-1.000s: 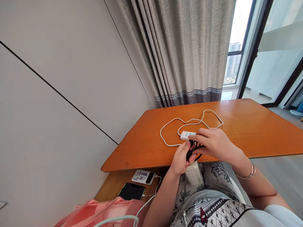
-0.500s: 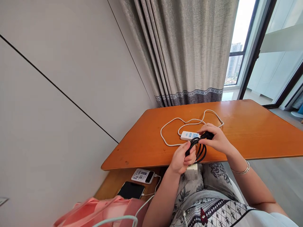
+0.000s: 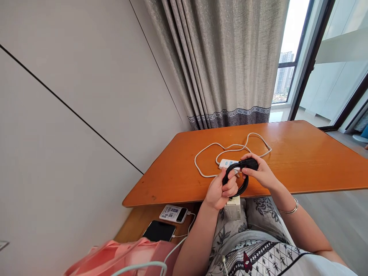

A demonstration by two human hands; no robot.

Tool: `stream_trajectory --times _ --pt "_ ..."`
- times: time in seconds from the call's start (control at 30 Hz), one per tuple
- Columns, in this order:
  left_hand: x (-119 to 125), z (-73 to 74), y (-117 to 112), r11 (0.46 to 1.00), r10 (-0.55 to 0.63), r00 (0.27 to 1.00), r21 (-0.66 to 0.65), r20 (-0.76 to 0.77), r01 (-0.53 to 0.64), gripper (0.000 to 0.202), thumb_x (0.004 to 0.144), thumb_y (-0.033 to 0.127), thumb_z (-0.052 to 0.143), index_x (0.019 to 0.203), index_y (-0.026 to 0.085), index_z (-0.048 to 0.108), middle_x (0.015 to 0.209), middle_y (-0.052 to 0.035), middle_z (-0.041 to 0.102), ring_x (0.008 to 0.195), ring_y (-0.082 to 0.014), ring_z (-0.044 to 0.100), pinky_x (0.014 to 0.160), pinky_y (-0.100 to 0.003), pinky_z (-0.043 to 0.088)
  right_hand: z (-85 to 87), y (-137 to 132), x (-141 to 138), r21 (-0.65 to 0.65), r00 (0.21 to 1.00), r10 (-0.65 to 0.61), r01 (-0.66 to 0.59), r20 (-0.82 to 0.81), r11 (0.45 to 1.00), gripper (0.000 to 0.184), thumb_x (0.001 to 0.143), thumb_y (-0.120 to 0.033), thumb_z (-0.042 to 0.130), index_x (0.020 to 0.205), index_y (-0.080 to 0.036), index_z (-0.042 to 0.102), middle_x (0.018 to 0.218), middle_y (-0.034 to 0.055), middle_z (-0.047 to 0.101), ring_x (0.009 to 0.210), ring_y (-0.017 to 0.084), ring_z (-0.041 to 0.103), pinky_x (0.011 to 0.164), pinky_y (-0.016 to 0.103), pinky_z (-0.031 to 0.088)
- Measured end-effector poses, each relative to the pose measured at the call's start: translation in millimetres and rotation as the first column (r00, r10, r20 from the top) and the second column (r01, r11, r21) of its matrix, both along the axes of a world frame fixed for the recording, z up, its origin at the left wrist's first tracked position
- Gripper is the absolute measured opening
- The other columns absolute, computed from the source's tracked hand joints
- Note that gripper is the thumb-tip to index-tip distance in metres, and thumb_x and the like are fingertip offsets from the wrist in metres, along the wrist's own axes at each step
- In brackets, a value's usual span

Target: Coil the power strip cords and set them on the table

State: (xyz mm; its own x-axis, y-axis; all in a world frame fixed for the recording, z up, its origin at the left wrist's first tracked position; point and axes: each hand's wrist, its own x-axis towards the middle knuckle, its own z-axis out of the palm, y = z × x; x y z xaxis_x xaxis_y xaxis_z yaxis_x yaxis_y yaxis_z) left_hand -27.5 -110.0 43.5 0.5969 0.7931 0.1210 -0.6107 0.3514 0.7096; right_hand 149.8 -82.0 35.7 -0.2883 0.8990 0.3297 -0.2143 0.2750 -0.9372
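A black power cord [image 3: 243, 187] is gathered in a loop between my two hands, over the table's front edge. My left hand [image 3: 221, 190] is closed around the left side of the loop. My right hand [image 3: 263, 172] grips the thick black plug end of the cord at the upper right. Just behind my hands, a white power strip [image 3: 226, 163] lies on the table, partly covered by the cord and fingers. Its white cable [image 3: 198, 155] curves loosely across the tabletop. Below my left hand, a small cream-coloured box [image 3: 232, 209] rests at my lap, its top partly hidden.
The orange-brown wooden table [image 3: 301, 161] stretches out to the right. On a lower surface at left lie a white power bank [image 3: 173, 213] and a black-screened phone [image 3: 159, 231], with a white cable between them. A pink bag [image 3: 126, 257] sits beside me. Grey curtains [image 3: 230, 61] hang behind the table.
The cord's strands, spread apart before, now lie bunched into one rounder loop. My right hand has turned the plug end slightly and shifted a little left and down.
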Motion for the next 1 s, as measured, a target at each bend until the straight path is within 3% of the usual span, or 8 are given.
stream_trajectory --times 0.13,0.27,0.37,0.47,0.67,0.73,0.9,1.0 --pt "0.5 7.5 -3.3 0.999 0.039 0.999 0.009 0.026 -0.039 0.041 0.096 0.045 0.053 0.069 0.02 0.036 0.044 0.0131 0.014 0.036 -0.0042 0.003 0.038 -0.016 0.017 -11.6 3.3 -5.3 0.027 0.998 0.021 -0.02 -0.055 0.999 0.058 0.081 -0.054 0.071 0.125 -0.023 0.049 0.093 0.0046 0.068 0.074 0.018 0.068 0.074 0.034 0.057" --pt "-2.9 25.9 -8.1 0.978 0.2 0.975 -0.077 0.1 -0.193 0.041 0.1 0.042 0.046 0.068 0.02 0.033 0.045 0.0127 0.011 0.036 -0.0051 0.003 0.038 -0.016 0.019 -45.1 9.1 -14.5 0.1 0.997 -0.051 0.058 -0.065 0.993 0.055 0.098 -0.061 0.03 0.133 -0.021 0.045 0.105 0.0128 0.068 0.083 0.021 0.07 0.072 0.036 0.057" --pt "-5.5 40.7 -9.7 0.936 0.34 0.925 -0.162 0.171 -0.314 0.041 0.103 0.041 0.038 0.068 0.02 0.034 0.046 0.012 0.013 0.035 -0.0056 0.007 0.038 -0.017 0.021 -73.8 9.6 -15.0 0.339 0.945 -0.271 0.198 0.184 0.92 0.043 0.098 -0.045 0.046 0.135 -0.024 0.045 0.105 0.01 0.068 0.081 0.019 0.068 0.076 0.036 0.057" --pt "-4.9 50.5 -7.6 0.889 0.451 0.856 -0.214 0.252 -0.405 0.041 0.105 0.038 0.031 0.069 0.02 0.036 0.046 0.0115 0.017 0.034 -0.0053 0.013 0.039 -0.017 0.022 -92.0 7.4 -11.8 0.573 0.83 -0.397 0.118 0.392 0.811 0.048 0.094 -0.032 0.054 0.14 -0.026 0.042 0.114 0.0109 0.067 0.081 0.02 0.068 0.078 0.038 0.057" --pt "-3.4 56.4 1.0 0.814 0.581 0.736 -0.252 0.347 -0.524 0.04 0.106 0.037 0.031 0.07 0.02 0.038 0.045 0.0105 0.023 0.034 -0.0051 0.02 0.039 -0.017 0.025 -102.7 6.4 -14.4 0.616 0.74 -0.385 -0.049 0.551 0.786 0.072 0.088 -0.025 0.061 0.151 -0.024 0.027 0.125 0.0147 0.065 0.085 0.022 0.071 0.071 0.034 0.059" --pt "-4.7 56.9 2.5 0.81 0.587 0.729 -0.255 0.353 -0.528 0.04 0.105 0.037 0.032 0.07 0.02 0.038 0.046 0.0103 0.024 0.034 -0.005 0.022 0.039 -0.017 0.026 -106.5 6.6 -14.0 0.714 0.77 -0.449 -0.013 0.454 0.7 0.073 0.088 -0.025 0.061 0.152 -0.025 0.026 0.133 0.0175 0.06 0.089 0.021 0.071 0.073 0.035 0.06" --pt "-7.6 55.7 10.4 0.797 0.603 0.727 -0.281 0.327 -0.535 0.04 0.106 0.036 0.03 0.07 0.019 0.038 0.047 0.0101 0.024 0.034 -0.0045 0.023 0.04 -0.017 0.026 -102.6 0.0 -4.0 0.946 0.81 -0.555 0.002 0.19 0.325 0.05 0.09 -0.017 0.062 0.134 -0.038 0.055 0.127 0.0041 0.064 0.103 0.017 0.068 0.088 0.032 0.059" --pt "-8.5 51.1 21.9 0.794 0.604 0.756 -0.27 0.253 -0.544 0.04 0.105 0.036 0.034 0.07 0.019 0.039 0.048 0.01 0.025 0.035 -0.0044 0.023 0.04 -0.018 0.026 -82.9 -5.9 -0.8 0.96 0.822 -0.525 -0.089 0.222 0.267 0.042 0.092 -0.017 0.061 0.129 -0.037 0.061 0.122 0.0024 0.069 0.112 0.018 0.065 0.094 0.031 0.055"
